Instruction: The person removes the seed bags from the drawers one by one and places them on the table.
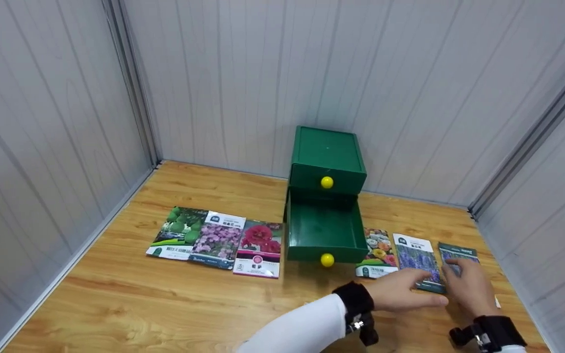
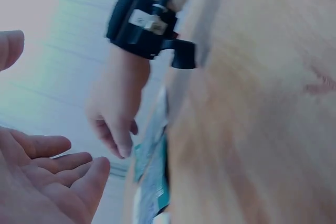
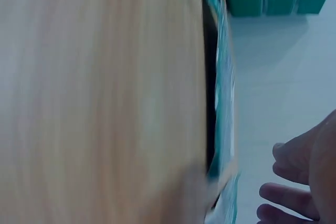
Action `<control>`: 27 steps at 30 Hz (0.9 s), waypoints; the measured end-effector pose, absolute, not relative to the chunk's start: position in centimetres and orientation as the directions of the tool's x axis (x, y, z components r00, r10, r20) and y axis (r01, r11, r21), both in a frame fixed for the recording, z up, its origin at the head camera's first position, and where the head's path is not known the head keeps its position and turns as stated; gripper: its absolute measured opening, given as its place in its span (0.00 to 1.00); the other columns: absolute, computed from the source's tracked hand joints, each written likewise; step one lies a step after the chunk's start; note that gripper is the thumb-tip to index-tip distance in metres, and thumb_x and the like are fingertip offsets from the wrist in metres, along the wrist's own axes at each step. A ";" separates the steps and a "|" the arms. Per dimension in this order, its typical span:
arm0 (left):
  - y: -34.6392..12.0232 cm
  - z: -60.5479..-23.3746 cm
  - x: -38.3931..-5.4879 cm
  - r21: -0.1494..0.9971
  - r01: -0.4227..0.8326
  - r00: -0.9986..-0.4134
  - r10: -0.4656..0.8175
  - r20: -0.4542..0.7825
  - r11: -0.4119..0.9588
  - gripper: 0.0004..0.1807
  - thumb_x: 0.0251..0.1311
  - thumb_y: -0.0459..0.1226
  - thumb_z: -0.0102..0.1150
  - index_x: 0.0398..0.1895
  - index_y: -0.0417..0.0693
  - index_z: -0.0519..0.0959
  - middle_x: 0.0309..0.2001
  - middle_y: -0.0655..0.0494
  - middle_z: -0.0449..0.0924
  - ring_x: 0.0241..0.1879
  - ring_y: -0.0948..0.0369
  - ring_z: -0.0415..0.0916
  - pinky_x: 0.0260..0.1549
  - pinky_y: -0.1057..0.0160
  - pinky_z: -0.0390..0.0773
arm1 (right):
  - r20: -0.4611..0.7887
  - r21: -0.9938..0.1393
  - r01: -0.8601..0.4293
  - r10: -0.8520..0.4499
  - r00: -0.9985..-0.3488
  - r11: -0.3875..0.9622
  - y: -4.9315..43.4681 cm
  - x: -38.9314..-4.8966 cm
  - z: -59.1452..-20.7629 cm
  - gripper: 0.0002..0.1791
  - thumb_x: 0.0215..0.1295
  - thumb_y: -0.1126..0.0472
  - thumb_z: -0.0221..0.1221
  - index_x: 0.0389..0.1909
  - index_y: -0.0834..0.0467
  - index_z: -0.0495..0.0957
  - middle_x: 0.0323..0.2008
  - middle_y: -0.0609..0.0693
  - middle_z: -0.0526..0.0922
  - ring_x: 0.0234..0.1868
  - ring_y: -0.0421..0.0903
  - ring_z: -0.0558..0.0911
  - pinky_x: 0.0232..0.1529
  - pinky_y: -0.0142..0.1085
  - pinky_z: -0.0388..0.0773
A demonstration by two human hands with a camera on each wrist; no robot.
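Note:
My left hand (image 1: 400, 290) hovers with parted fingers over the lower part of a seed packet with purple flowers (image 1: 414, 256). Just to its right, my right hand (image 1: 473, 287) is over the rightmost seed packet (image 1: 459, 251), which has a dark green top edge and is partly hidden by the fingers. In the right wrist view the fingers (image 3: 291, 198) of that hand are spread apart and grip nothing. A packet with orange and yellow flowers (image 1: 379, 243) lies left of the purple one, its edge beside the drawer.
A green drawer cabinet (image 1: 329, 147) with yellow knobs stands at the back wall, its lower drawer (image 1: 326, 254) pulled out. To its left lie packets picturing green fruit (image 1: 177, 230), pink flowers (image 1: 218, 238) and red flowers (image 1: 258, 245). Panel walls enclose the wooden table (image 1: 140, 304).

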State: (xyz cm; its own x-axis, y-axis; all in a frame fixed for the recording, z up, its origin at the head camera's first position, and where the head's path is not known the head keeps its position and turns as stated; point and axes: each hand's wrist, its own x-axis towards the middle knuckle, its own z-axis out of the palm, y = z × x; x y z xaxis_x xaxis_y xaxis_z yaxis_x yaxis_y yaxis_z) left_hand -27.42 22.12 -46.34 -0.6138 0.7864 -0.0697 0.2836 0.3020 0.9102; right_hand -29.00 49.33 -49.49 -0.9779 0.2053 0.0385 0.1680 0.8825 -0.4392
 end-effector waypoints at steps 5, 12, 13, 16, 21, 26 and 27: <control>18.7 -45.5 -27.7 0.937 0.244 -0.648 0.761 -0.034 0.250 0.31 0.82 0.58 0.59 0.82 0.62 0.73 0.75 0.67 0.78 0.71 0.69 0.76 0.65 0.64 0.80 | 0.105 -0.487 0.076 0.145 -0.984 0.870 46.2 -28.6 -49.3 0.26 0.87 0.52 0.58 0.71 0.68 0.78 0.71 0.74 0.75 0.70 0.74 0.75 0.64 0.71 0.74; 13.3 -44.5 -28.2 0.925 0.336 -0.665 0.740 0.098 0.179 0.28 0.83 0.55 0.60 0.78 0.58 0.77 0.69 0.66 0.83 0.66 0.73 0.78 0.63 0.67 0.80 | 0.272 -0.506 -0.145 -0.002 -0.962 0.850 41.8 -28.3 -48.9 0.20 0.84 0.57 0.62 0.67 0.65 0.82 0.65 0.70 0.82 0.63 0.71 0.81 0.61 0.67 0.78; 12.5 -44.4 -28.2 0.920 0.352 -0.664 0.738 0.116 0.172 0.28 0.83 0.56 0.60 0.78 0.57 0.77 0.69 0.66 0.83 0.66 0.72 0.78 0.64 0.66 0.80 | 0.292 -0.511 -0.172 -0.019 -0.956 0.842 41.3 -28.3 -48.9 0.19 0.84 0.58 0.63 0.66 0.65 0.83 0.64 0.69 0.83 0.62 0.70 0.82 0.60 0.67 0.79; 9.9 -44.2 -28.5 0.901 0.408 -0.656 0.733 0.180 0.144 0.30 0.83 0.55 0.60 0.79 0.55 0.75 0.70 0.63 0.82 0.67 0.71 0.78 0.67 0.63 0.79 | 0.346 -0.519 -0.249 -0.065 -0.936 0.818 39.5 -28.3 -48.6 0.17 0.82 0.60 0.66 0.64 0.64 0.84 0.63 0.66 0.85 0.59 0.67 0.85 0.59 0.64 0.81; 5.7 -44.1 -28.9 0.882 0.458 -0.682 0.682 0.266 0.113 0.30 0.83 0.53 0.60 0.79 0.50 0.75 0.70 0.58 0.83 0.67 0.68 0.78 0.68 0.63 0.77 | 0.427 -0.519 -0.342 -0.109 -0.897 0.783 36.4 -27.9 -48.5 0.15 0.79 0.64 0.69 0.61 0.62 0.86 0.60 0.58 0.88 0.56 0.58 0.88 0.55 0.53 0.86; 2.4 -44.0 -28.6 0.851 0.507 -0.708 0.629 0.321 0.135 0.27 0.82 0.52 0.63 0.77 0.53 0.77 0.68 0.58 0.84 0.66 0.66 0.79 0.67 0.62 0.79 | 0.507 -0.512 -0.400 -0.108 -0.855 0.760 33.8 -27.2 -48.4 0.14 0.73 0.70 0.72 0.57 0.61 0.87 0.53 0.53 0.90 0.46 0.50 0.89 0.47 0.38 0.87; 1.9 -44.0 -28.5 0.835 0.530 -0.704 0.626 0.336 0.147 0.27 0.82 0.52 0.63 0.76 0.53 0.77 0.68 0.57 0.84 0.66 0.65 0.80 0.67 0.61 0.80 | 0.514 -0.506 -0.401 -0.107 -0.851 0.763 33.4 -27.1 -48.4 0.14 0.73 0.70 0.73 0.57 0.61 0.87 0.52 0.53 0.90 0.45 0.50 0.88 0.46 0.37 0.87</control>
